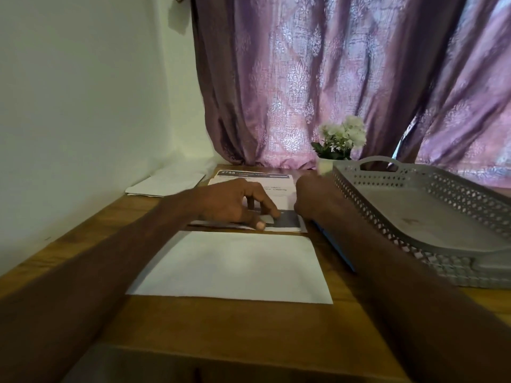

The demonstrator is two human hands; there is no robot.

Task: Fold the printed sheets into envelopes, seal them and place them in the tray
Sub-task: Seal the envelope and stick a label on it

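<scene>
Beyond a blank envelope (235, 268), the left hand (235, 203) pinches the printed sheet (279, 189); right hand's (312, 197) grip unclear.

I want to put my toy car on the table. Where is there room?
Bare wood lies near the table's front edge, below the white sheet, and left of it toward the wall. The tray looks empty. Between both hands it is crowded with printed sheets.

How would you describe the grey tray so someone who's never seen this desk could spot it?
Start at the wooden desk below the purple curtain. On its right side, beside a small pot of white flowers, sits the grey tray. Its perforated walls and arched handle set it apart from the flat white papers nearby.
</scene>
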